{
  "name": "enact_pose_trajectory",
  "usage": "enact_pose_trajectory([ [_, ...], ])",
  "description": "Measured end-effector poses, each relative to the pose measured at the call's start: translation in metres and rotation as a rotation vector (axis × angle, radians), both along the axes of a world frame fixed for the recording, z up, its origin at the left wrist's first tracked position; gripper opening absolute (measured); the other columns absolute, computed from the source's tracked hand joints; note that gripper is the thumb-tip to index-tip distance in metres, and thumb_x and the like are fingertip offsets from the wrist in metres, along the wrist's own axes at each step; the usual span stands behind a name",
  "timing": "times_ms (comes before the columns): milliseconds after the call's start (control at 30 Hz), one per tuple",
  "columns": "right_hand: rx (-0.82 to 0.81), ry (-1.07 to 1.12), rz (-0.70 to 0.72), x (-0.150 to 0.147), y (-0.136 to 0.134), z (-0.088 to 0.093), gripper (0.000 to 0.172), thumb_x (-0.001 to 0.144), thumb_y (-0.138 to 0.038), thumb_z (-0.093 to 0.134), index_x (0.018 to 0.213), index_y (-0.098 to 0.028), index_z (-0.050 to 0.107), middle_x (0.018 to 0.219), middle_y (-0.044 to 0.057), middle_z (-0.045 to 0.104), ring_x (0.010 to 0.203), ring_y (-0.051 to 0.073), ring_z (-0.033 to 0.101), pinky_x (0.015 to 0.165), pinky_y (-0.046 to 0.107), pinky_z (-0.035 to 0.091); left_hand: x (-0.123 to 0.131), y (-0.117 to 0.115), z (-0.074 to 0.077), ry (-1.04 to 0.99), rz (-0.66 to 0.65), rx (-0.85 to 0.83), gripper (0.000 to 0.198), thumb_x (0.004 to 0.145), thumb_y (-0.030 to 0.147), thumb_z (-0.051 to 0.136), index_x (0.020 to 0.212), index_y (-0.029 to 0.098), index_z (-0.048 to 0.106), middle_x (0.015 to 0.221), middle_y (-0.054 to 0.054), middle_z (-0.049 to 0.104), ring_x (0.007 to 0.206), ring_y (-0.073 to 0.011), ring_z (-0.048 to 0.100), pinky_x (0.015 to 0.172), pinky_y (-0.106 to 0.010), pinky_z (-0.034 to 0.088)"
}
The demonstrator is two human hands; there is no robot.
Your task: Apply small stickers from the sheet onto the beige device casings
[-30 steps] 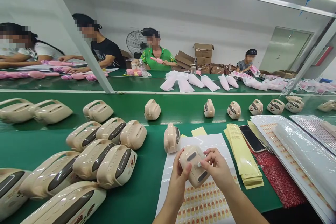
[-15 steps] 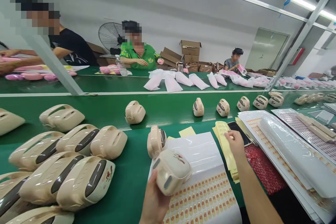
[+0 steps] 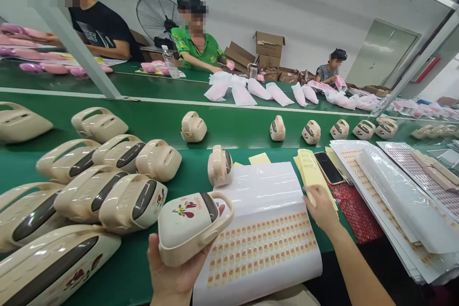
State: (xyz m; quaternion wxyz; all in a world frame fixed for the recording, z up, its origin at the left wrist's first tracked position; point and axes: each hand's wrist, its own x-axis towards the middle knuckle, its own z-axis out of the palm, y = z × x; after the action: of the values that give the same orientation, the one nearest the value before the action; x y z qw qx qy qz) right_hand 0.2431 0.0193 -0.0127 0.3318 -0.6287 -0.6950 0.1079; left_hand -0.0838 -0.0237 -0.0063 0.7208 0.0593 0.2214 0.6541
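Note:
In my left hand (image 3: 177,270) rests a cream, handled case (image 3: 191,227), its white face with a red floral print turned up and its handle to the right. Under and beside it lies a white sticker sheet (image 3: 265,186) with rows of small oval stickers. My right hand (image 3: 321,205) is closed at the lower part of a yellow paper strip stack (image 3: 311,169), right of the sheet; what its fingertips hold is too small to make out. Another cream case (image 3: 220,166) stands at the sheet's upper left corner.
Several cream cases (image 3: 132,201) crowd the left side, and more stand along the green belt (image 3: 236,129). A phone (image 3: 329,167), red bubble wrap (image 3: 355,210) and stacked sticker sheets (image 3: 405,191) lie right. People work across the belt near white-wrapped pieces (image 3: 244,93).
My left hand has moved left and turned the case, so its printed face and handle show. My right hand has come down from beside the phone to the yellow strips. The camera view has shifted.

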Motion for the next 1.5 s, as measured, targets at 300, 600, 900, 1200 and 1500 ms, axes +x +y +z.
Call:
enact_pose_trajectory([
  [300, -0.351, 0.072, 0.298, 0.016, -0.100, -0.038, 0.046, 0.080, -0.017, 0.054, 0.125, -0.026, 0.050, 0.130, 0.006, 0.050, 0.124, 0.025, 0.041, 0.104, 0.048, 0.031, 0.012, -0.011, 0.010, 0.025, 0.080, 0.031, 0.069, 0.055, 0.052, 0.071, 0.118, 0.032, 0.052, 0.119, -0.001, 0.062, 0.114, -0.0368, 0.048, 0.079, -0.040, 0.054],
  [600, 0.085, -0.044, 0.335, 0.008, -0.109, -0.066, 0.038, 0.084, -0.014, 0.049, 0.120, -0.025, 0.051, 0.118, 0.010, 0.059, 0.112, 0.024, 0.053, 0.091, 0.043, 0.049, 0.012, -0.012, -0.001, -0.089, 0.021, 0.161, 0.069, 0.053, 0.039, 0.075, 0.118, 0.028, 0.053, 0.119, -0.009, 0.061, 0.102, -0.0410, 0.056, 0.078, -0.053, 0.051],
  [900, 0.110, 0.240, 0.096, -0.008, -0.108, -0.043, 0.013, 0.082, -0.023, 0.054, 0.070, -0.022, 0.060, 0.085, 0.006, 0.061, 0.081, 0.020, 0.062, 0.074, 0.037, 0.052, 0.038, -0.017, -0.005, -0.213, 0.016, 0.263, 0.052, 0.066, 0.042, 0.066, 0.113, 0.022, 0.059, 0.113, -0.012, 0.065, 0.102, -0.0374, 0.058, 0.082, -0.047, 0.051],
  [1200, 0.178, 0.665, 0.196, -0.123, -0.067, 0.018, 0.019, 0.086, -0.030, 0.048, 0.070, -0.021, 0.051, 0.087, 0.003, 0.050, 0.088, 0.018, 0.053, 0.078, 0.034, 0.045, 0.088, -0.020, -0.011, -0.295, -0.057, 0.311, 0.035, 0.085, 0.035, 0.046, 0.111, 0.017, 0.062, 0.112, -0.015, 0.065, 0.103, -0.0291, 0.060, 0.085, -0.040, 0.049],
  [1500, 0.458, 0.246, 0.200, -0.138, -0.062, 0.015, 0.016, 0.085, -0.011, 0.039, 0.082, -0.021, 0.051, 0.087, 0.005, 0.040, 0.090, 0.020, 0.046, 0.073, 0.036, 0.045, 0.096, -0.022, -0.012, -0.360, -0.041, 0.264, 0.034, 0.084, 0.034, 0.047, 0.106, 0.014, 0.065, 0.104, -0.016, 0.068, 0.095, -0.0236, 0.064, 0.082, -0.030, 0.050],
])
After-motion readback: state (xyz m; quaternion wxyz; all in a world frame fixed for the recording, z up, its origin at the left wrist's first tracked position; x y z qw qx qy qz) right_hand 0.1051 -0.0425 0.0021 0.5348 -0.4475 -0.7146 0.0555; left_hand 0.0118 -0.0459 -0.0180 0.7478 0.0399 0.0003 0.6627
